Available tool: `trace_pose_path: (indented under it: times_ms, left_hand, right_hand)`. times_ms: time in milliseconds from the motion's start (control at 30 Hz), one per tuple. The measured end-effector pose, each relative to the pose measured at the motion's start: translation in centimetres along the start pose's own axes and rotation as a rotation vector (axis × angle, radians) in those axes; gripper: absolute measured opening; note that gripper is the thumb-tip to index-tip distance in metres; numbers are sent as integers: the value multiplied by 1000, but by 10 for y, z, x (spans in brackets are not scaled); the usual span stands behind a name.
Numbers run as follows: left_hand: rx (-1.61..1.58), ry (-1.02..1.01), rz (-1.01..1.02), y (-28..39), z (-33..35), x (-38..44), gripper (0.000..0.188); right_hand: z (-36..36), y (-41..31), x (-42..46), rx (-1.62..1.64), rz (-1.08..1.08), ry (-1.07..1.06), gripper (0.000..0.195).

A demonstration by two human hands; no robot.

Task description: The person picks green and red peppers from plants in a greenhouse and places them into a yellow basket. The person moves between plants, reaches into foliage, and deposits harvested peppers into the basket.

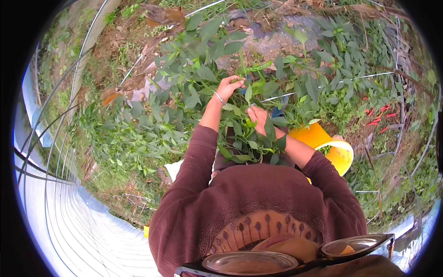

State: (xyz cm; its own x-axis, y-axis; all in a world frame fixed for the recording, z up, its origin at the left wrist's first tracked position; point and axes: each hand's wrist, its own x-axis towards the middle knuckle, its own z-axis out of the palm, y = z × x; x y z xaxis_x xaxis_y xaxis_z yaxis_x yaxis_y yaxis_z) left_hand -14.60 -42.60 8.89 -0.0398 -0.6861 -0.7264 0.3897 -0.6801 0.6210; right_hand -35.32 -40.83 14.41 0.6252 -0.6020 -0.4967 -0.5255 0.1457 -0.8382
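Note:
In front of me stands a leafy pepper plant (207, 74). My left hand (230, 87), with a silver bracelet at its wrist, pinches thumb and forefinger together on the plant, though leaves hide the exact part. Just beyond its fingertips hang a wrinkled long green pepper (258, 67) and another green pepper (258, 84). Lower and to the right, my right hand (259, 119) has its fingers curled among the stems; what they hold is hidden. Close below that hand's fingers is a small green pepper (250, 122).
A yellow bucket (341, 155) lies tipped beside my right forearm. Several red peppers (375, 121) lie on the ground to the right. A white string (280, 97) crosses the row. Black plastic mulch (266, 29) covers soil ahead, and hoops of a plastic tunnel (69, 194) curve at left.

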Motion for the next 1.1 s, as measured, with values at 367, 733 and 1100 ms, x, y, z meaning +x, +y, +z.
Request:
trace_pose_path:
  times_ms: [367,733,1100]
  left_hand:
    - [109,-44,168,-9,14,-39,10]
    - [-69,107,154,-8,15,-49,11]
    - [-318,223,277,-25,9,-39,10]
  right_hand:
    - [-64,-14,21,-483,-396,449,51]
    - [-59,-9,71,-524,-238,-198,35]
    - [-59,-12,98,-495,-613,-89,31]
